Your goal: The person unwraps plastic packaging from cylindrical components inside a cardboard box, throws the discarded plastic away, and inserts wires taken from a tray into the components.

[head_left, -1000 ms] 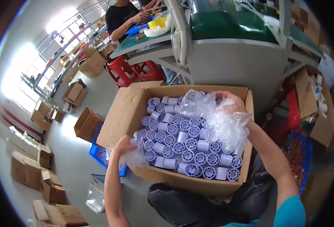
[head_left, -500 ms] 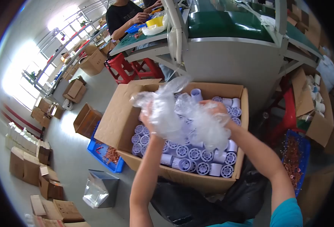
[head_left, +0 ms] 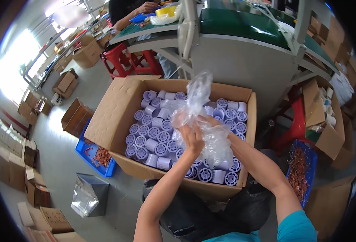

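A crumpled clear plastic bag [head_left: 200, 86] is bunched up above the open cardboard box [head_left: 141, 172]. My left hand [head_left: 192, 137] grips the bag from the left, its fingers closed in the film. On the other side my right hand [head_left: 210, 122] is also closed on the bag, partly covered by the plastic. Under both hands, the box is filled with pale lilac plastic spools [head_left: 161, 149], several upright with spoked ends showing and others on their sides. The bag hides the spools in the middle.
A green-topped workbench [head_left: 242, 24] stands beyond the box, with a seated person [head_left: 123, 16] at its left. Red stools [head_left: 119, 60] are beneath it. Blue trays of copper-coloured parts [head_left: 102, 156] flank the box. A metal bin [head_left: 91, 195] stands front left; another carton [head_left: 323, 117] is at right.
My hands have come together, gathering the bag into a tighter bunch that rises higher. More spools on the left of the box now show. The view has shifted slightly.
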Motion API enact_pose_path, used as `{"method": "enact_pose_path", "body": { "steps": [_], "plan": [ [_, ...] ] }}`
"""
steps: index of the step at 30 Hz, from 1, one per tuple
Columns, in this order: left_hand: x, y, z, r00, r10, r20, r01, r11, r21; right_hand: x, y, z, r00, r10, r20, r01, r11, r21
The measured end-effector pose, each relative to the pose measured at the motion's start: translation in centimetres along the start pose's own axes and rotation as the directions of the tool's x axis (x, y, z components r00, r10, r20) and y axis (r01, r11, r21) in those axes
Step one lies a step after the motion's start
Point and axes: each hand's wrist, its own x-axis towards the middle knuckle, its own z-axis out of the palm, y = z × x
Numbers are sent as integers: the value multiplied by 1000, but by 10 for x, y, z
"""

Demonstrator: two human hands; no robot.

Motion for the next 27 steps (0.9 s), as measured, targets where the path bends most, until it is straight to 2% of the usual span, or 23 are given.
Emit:
{"method": "enact_pose_path", "body": {
  "steps": [1, 2, 3, 4, 5, 6, 8, 9, 10, 12, 13, 14, 15, 16, 18, 19, 20, 22, 23, 24, 26, 27],
  "plan": [
    [3, 0, 4, 966, 239, -102, -221, 961, 164, 1, 2, 4, 998, 43, -55, -39, 996, 79],
    [3, 1, 3, 967, 234, -103, -214, 961, 177, 14, 20, -20, 998, 53, -45, -49, 996, 77],
    [4, 3, 2, 997, -67, 28, 68, 997, -31, 37, 52, -65, 987, 17, 160, -68, 944, 323],
    [9, 6, 0, 921, -327, 211, 367, 909, -196, 50, 68, -89, 938, -72, 339, -131, 831, 540],
    [28, 9, -8, 926, -313, 210, 357, 908, -222, 36, 56, -69, 995, 71, -77, -39, 933, 357],
    [39, 15, -13, 926, -312, 211, 357, 907, -224, 34, 51, -64, 994, 69, -79, -37, 933, 357],
    [50, 22, -19, 932, -345, 108, 362, 884, -297, 39, 47, -42, 991, 86, -101, -52, 951, 305],
    [48, 25, -15, 870, -479, 116, 476, 755, -451, 39, 43, -37, 989, 94, -114, -59, 958, 281],
    [45, 24, -13, 870, -478, 124, 478, 753, -452, 27, 44, -33, 987, 102, -128, -66, 964, 257],
    [40, 18, -9, 928, -368, 61, 359, 838, -411, 21, 38, -23, 981, 112, -157, -77, 974, 211],
    [37, 16, -5, 908, -416, 52, 382, 769, -512, 22, 32, -17, 978, 113, -173, -79, 979, 188],
    [38, 15, -6, 910, -409, 67, 382, 765, -518, 24, 28, -8, 975, 112, -193, -80, 982, 168],
    [40, 12, -11, 775, -602, 192, 550, 494, -674, 21, 22, -3, 971, 109, -214, -77, 985, 152],
    [45, 8, -14, 597, -718, 357, 642, 161, -750, 6, 23, -4, 967, 103, -234, -72, 988, 137],
    [72, 9, -30, 664, -679, 314, 594, 223, -773, 7, 12, 8, 956, 93, -279, -61, 991, 122],
    [77, 0, -34, 659, -702, 269, 599, 273, -753, 2, 9, 7, 969, -65, -237, 60, 998, -31],
    [84, -11, -38, 659, -719, 220, 600, 325, -731, 0, 6, 7, 964, -80, -253, 80, 997, -10],
    [101, -20, -57, 798, -600, 53, 480, 579, -659, 0, -2, 14, 971, -73, -228, 91, 994, 68],
    [105, -11, -68, 802, -597, 11, 443, 583, -681, 0, -5, 18, 943, -173, -285, 150, 984, -100],
    [122, 15, -89, 803, -596, -30, 408, 585, -701, 4, -4, 18, 935, -185, -301, 168, 982, -81],
    [145, 68, -128, 863, -500, 64, 239, 294, -925, 14, 5, 13, 927, -234, -294, 266, 961, 71],
    [153, 102, -147, 880, -466, 93, 207, 199, -958, 11, 4, 14, 921, -238, -307, 263, 964, 45]
  ]
}}
